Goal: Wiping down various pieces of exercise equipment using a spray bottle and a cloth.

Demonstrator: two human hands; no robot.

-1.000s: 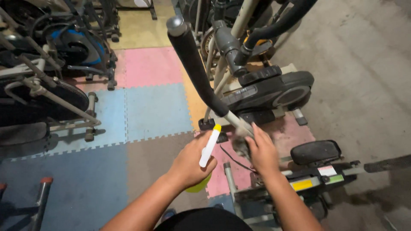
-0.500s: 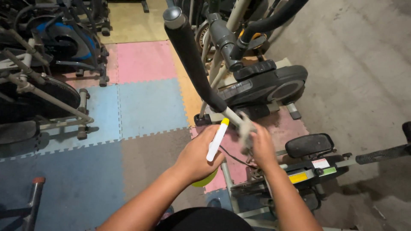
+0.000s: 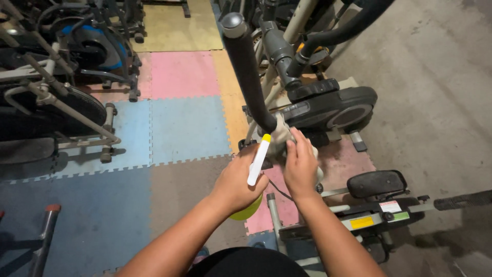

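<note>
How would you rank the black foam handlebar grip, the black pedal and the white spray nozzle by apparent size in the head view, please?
1. black foam handlebar grip, though nearness to the camera enlarges it
2. black pedal
3. white spray nozzle

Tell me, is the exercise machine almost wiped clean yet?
Hard to say what is finished. In hand: the right hand presses a pale grey cloth just under the black foam handlebar, while the left hand holds a yellow-green plastic spray bottle. Probably left: the black oval pedal, which looks dusty.
</note>
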